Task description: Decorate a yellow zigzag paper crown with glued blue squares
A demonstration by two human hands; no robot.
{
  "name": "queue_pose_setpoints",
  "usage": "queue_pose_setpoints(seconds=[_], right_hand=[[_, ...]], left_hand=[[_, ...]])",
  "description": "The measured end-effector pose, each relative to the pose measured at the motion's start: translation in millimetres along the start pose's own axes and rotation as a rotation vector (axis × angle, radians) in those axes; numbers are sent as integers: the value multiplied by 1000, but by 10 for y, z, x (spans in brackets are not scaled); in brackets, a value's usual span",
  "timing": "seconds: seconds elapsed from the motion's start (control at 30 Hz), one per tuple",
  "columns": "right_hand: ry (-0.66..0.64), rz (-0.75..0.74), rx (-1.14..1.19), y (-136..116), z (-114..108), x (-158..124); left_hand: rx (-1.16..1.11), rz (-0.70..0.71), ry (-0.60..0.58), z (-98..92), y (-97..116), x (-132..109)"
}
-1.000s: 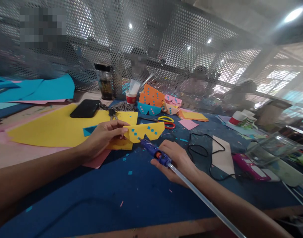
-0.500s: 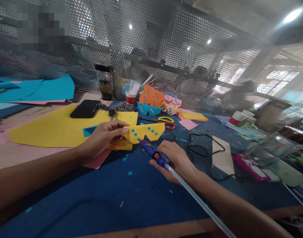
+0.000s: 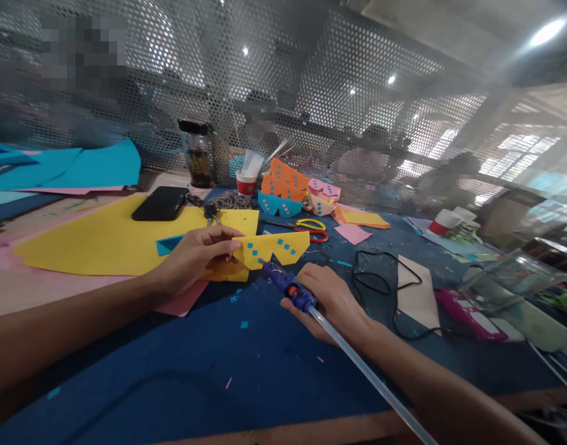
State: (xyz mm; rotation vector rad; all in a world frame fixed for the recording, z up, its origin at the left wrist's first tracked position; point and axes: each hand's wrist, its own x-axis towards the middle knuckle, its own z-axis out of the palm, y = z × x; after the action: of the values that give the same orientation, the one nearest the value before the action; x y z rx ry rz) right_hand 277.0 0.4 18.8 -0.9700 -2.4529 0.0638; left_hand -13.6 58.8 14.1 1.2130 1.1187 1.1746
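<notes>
My left hand (image 3: 195, 256) pinches a yellow paper cutout (image 3: 276, 246) dotted with small blue squares, holding it just above the blue table surface (image 3: 209, 364). My right hand (image 3: 332, 300) is wrapped round a blue glue gun (image 3: 285, 285). A clear glue stick (image 3: 362, 371) sticks out of its back toward me. The gun's nozzle touches the lower edge of the cutout near its middle.
A large yellow sheet (image 3: 93, 241) with a black phone (image 3: 159, 204) lies at left. Behind are keys (image 3: 211, 210), scissors (image 3: 308, 227), a paper cup (image 3: 245, 182), a dark jar (image 3: 197, 154) and a pile of finished cutouts (image 3: 287, 188). A black cord (image 3: 380, 278) loops at right. A perforated metal screen (image 3: 311, 93) closes the back.
Almost nothing differs. The glue gun has edged slightly left and up along the cutout's lower edge; my left hand keeps the same grip.
</notes>
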Motion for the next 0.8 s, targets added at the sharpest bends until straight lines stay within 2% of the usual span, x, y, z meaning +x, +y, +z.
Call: queue_pose_setpoints(seconds=[0.43, 0.8], right_hand=[[34, 2, 40, -45, -39, 7], [-14, -6, -10, -30, 20, 26]], left_hand=[[10, 28, -30, -9, -13, -6], [3, -18, 6, 9, 5, -13]])
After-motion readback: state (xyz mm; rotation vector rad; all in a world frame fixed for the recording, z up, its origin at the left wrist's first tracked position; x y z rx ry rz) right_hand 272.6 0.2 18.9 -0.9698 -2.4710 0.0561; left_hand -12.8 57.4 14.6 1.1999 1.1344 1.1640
